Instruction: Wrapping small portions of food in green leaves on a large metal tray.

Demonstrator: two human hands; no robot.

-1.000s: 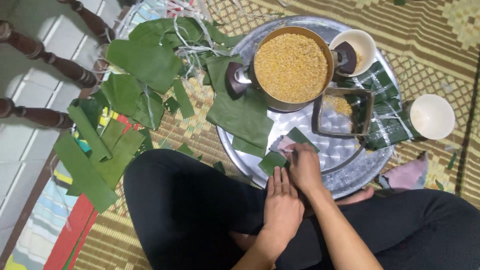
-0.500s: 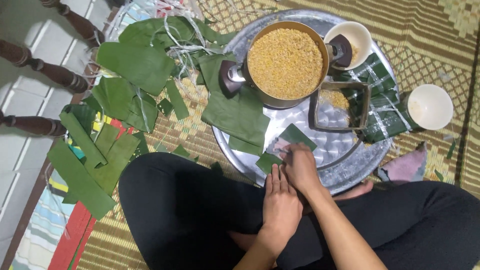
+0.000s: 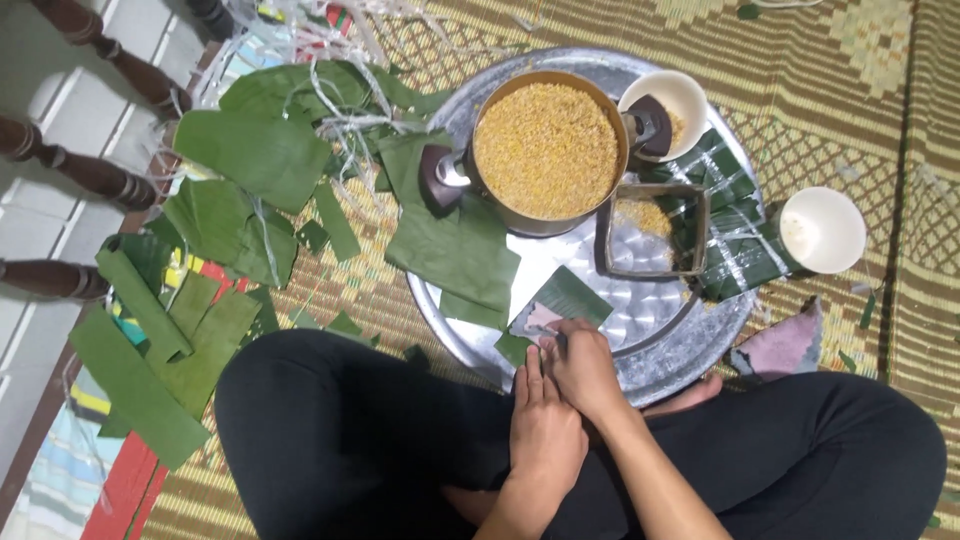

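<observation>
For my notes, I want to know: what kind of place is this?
Probably a home floor used for food wrapping: a woven mat, a round metal tray with a pot of yellow grain, and cut green leaves.

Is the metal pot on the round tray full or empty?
Full. The pot holds yellow grains almost up to its rim, and it stands upright on the tray.
</observation>
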